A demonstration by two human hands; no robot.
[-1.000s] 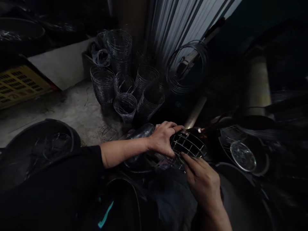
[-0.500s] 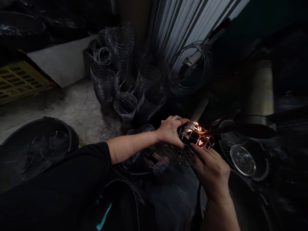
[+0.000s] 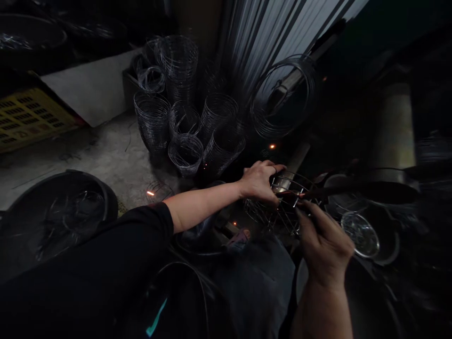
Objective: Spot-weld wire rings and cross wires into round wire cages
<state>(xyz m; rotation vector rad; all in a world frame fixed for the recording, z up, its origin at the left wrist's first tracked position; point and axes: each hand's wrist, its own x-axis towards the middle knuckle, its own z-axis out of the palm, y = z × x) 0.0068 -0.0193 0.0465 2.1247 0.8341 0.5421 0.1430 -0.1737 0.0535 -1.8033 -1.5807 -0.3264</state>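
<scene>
Wire basket [image 3: 283, 213] between both hands [image 3: 259, 182] [image 3: 326, 242]

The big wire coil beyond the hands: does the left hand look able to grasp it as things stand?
Probably not: the left hand is gripping the wire frame, though little but a spark shows between hand and wire coil.

Clock centred on your left hand [image 3: 259, 182]:
- Wire frame [image 3: 295, 201]: between that hand and your right hand [image 3: 326, 242], the latter at 4.
- Disc [image 3: 360, 234]: in a basin [image 3: 395, 249], past your right hand, between 3 and 4.
- Ring stacks [image 3: 152, 122]: on the floor [image 3: 109, 153], at 10.
- Coil [image 3: 257, 117]: at 12, before a panel [image 3: 278, 33].
- Tub [image 3: 111, 202]: near 9.
- Crate [image 3: 35, 117]: beyond the tub, between 9 and 10.
</scene>
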